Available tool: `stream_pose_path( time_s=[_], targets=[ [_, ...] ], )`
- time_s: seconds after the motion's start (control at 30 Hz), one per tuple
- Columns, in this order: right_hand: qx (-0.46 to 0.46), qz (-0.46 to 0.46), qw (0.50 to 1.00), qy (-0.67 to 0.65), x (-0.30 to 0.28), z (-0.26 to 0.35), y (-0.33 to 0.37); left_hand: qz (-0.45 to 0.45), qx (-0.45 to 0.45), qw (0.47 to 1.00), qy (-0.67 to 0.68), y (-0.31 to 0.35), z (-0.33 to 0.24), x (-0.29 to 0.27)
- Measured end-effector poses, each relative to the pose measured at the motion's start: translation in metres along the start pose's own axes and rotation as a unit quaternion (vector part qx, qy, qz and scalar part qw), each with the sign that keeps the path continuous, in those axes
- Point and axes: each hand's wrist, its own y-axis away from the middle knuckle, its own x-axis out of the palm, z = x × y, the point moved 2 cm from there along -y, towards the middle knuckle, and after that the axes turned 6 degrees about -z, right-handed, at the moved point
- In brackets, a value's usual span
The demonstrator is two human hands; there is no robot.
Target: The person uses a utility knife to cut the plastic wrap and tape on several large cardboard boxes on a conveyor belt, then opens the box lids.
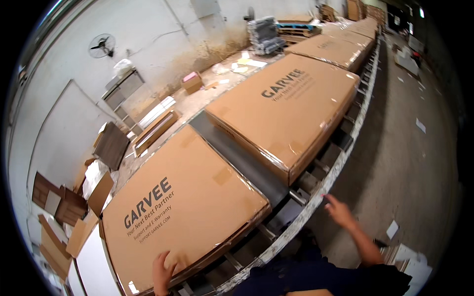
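A large flat cardboard box [197, 182] with dark printing lies on the conveyor right before me. Over its near edge hovers my left hand [162, 272], fingers apart and holding nothing; whether it touches the cardboard I cannot tell. Off to the right, my right hand [338, 211] is beside the worn metal side rail [323, 190] of the conveyor. Its fingers are loosely bent and partly apart, with nothing plainly in them. A second large cardboard box [291, 108], sealed with clear tape, lies farther along, and a dark belt strip [242, 153] shows between the two.
Several more boxes [328, 49] continue down the line. At the left stand an open carton [86, 229] and a white panel [96, 261]. Stacked pallets [296, 30] and a wall fan [102, 46] are at the back. Paper scraps [392, 229] litter the floor at right.
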Motion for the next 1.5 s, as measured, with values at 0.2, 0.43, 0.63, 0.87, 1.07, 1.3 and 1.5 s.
stream_pose_path(
  time_s=[0.2, 0.43, 0.63, 0.87, 1.07, 1.3, 1.5],
  targets=[
    [-0.068, 0.111, 0.947, -0.293, 0.056, 0.142, -0.064, -0.060, 0.165, 0.984, -0.010, -0.080, -0.127, 0.150],
    [-0.130, 0.266, 0.931, -0.215, 0.078, 0.202, -0.200, -0.238, 0.169, 0.954, -0.074, -0.081, -0.162, 0.201],
    [-0.204, 0.336, 0.908, -0.148, 0.198, 0.309, -0.319, -0.361, 0.144, 0.920, -0.049, -0.078, -0.165, 0.196],
    [-0.208, 0.249, 0.942, 0.086, 0.289, 0.417, -0.407, -0.431, 0.101, 0.894, -0.063, -0.073, -0.161, 0.191],
    [-0.233, 0.316, 0.872, 0.293, 0.365, 0.445, -0.432, -0.444, 0.061, 0.890, -0.083, -0.059, -0.154, 0.192],
    [-0.137, 0.443, 0.772, 0.435, 0.328, 0.462, -0.434, -0.442, 0.069, 0.891, -0.075, -0.061, -0.155, 0.194],
    [-0.100, 0.510, 0.717, 0.465, 0.287, 0.416, -0.365, -0.413, 0.103, 0.904, -0.046, -0.074, -0.154, 0.192]
  ],
)
